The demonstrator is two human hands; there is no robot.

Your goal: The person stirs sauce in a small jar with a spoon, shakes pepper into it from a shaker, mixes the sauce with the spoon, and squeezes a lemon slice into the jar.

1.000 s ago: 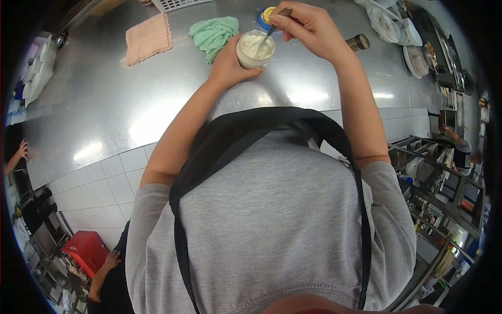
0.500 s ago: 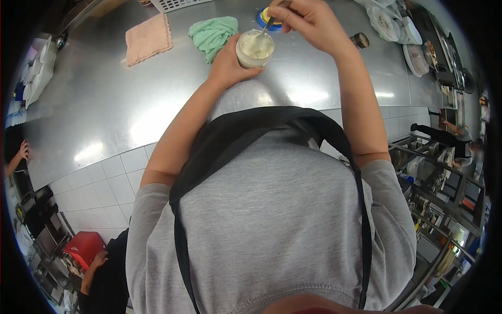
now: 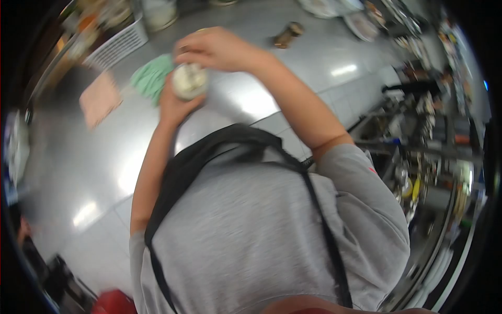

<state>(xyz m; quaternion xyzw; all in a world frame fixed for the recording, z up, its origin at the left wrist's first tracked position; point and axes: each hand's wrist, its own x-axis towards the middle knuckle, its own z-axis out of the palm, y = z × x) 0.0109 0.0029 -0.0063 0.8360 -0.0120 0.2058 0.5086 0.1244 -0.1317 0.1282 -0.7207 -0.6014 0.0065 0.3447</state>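
Note:
My left hand (image 3: 175, 102) is wrapped round a small round jar (image 3: 190, 82) of pale creamy stuff and keeps it upright over the steel table. Above the jar's far edge is my right hand (image 3: 209, 48), its fingers closed around the spoon's handle, of which only a little shows at the fingers. The view is smeared by motion. A crumpled green cloth (image 3: 150, 77) lies just left of the jar, with a pink cloth (image 3: 100, 99) farther left.
A white basket (image 3: 119, 46) stands at the back left beside a pale container (image 3: 159, 14). On the steel table (image 3: 230, 99), a dark-topped shaker (image 3: 288, 35) lies to the right. Plates and trays (image 3: 361, 26) are at the back right; metal racks (image 3: 418, 152) stand beyond.
The whole view has swung, shifting hands, jar and cloths left and down. My right hand has come lower over the jar. More of the basket and the back-left containers shows.

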